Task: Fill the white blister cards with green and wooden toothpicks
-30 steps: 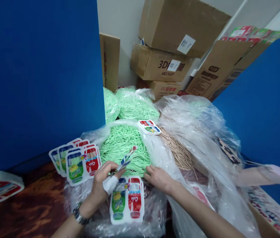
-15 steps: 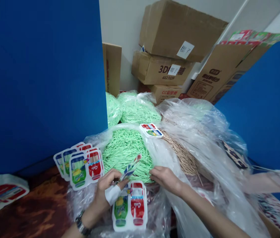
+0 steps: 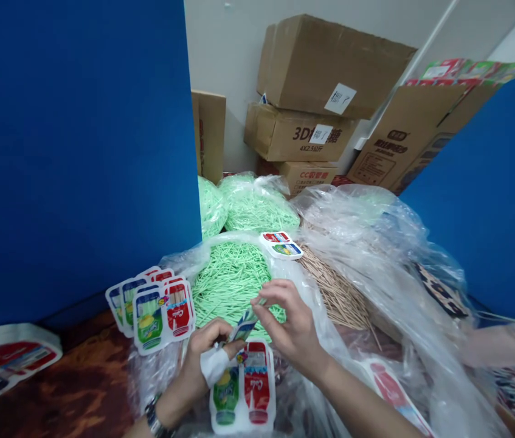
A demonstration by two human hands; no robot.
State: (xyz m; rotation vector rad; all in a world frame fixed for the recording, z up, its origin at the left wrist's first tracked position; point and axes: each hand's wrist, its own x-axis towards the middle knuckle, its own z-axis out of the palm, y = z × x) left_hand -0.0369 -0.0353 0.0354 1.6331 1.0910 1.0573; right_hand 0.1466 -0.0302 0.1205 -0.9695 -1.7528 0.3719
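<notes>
My left hand [image 3: 205, 362], with a white wrap around its thumb, is closed on a small printed pouch [image 3: 244, 326], held tilted. At the pouch's upper end, the thumb and fingers of my right hand [image 3: 291, 322] pinch what look like thin green sticks; the tips partly hide them. Behind both hands lies a heap of green sticks [image 3: 225, 267] in an open plastic bag. Just below my left hand rests a green-and-red jar-printed package [image 3: 257, 389]. Similar packages [image 3: 163, 316] overlap in a pile to the left.
Brown sticks [image 3: 334, 286] lie under clear plastic [image 3: 376, 237] on the right. One flat package [image 3: 281, 245] sits on the bag's far edge. More bagged green sticks [image 3: 259, 210] and stacked cartons [image 3: 303, 131] stand behind. Blue panels [image 3: 79, 152] flank the sides. Another person's forearm [image 3: 508, 344] enters at right.
My right hand has lifted from the near right edge of the green sticks and moved left to the top of the pouch. The left hand still grips the pouch. The view has shifted slightly.
</notes>
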